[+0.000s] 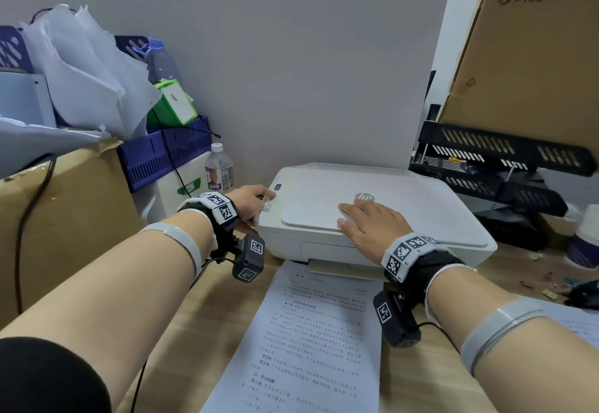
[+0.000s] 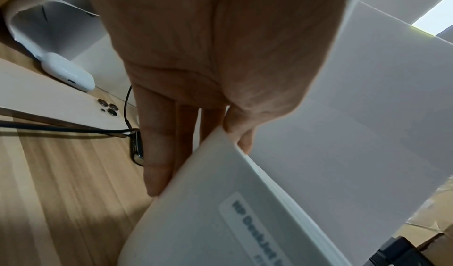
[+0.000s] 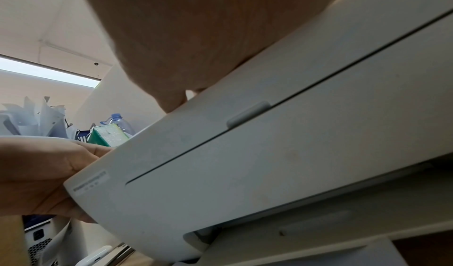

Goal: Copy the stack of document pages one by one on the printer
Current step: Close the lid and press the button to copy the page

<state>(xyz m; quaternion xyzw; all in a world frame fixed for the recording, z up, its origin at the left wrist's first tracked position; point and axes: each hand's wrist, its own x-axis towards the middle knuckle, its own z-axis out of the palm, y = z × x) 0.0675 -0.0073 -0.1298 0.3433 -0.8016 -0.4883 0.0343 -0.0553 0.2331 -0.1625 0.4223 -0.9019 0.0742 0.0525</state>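
Both flat: right hand (image 1: 372,224) on printer (image 1: 421,211) lid, left hand (image 1: 251,201) at its corner.

Matt plastic printer (image 1: 372,218); wood-grain desk (image 2: 61,192).

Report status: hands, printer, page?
Left hand at printer buttons, right hand flat on shut lid. Page out front. Nothing blocking.

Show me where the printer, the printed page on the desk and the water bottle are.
printer (image 1: 405,205): head view, on the flat scanner lid.
printed page (image 1: 311,341): head view, on the middle of the text.
water bottle (image 1: 219,171): head view, on the label beneath the white cap.
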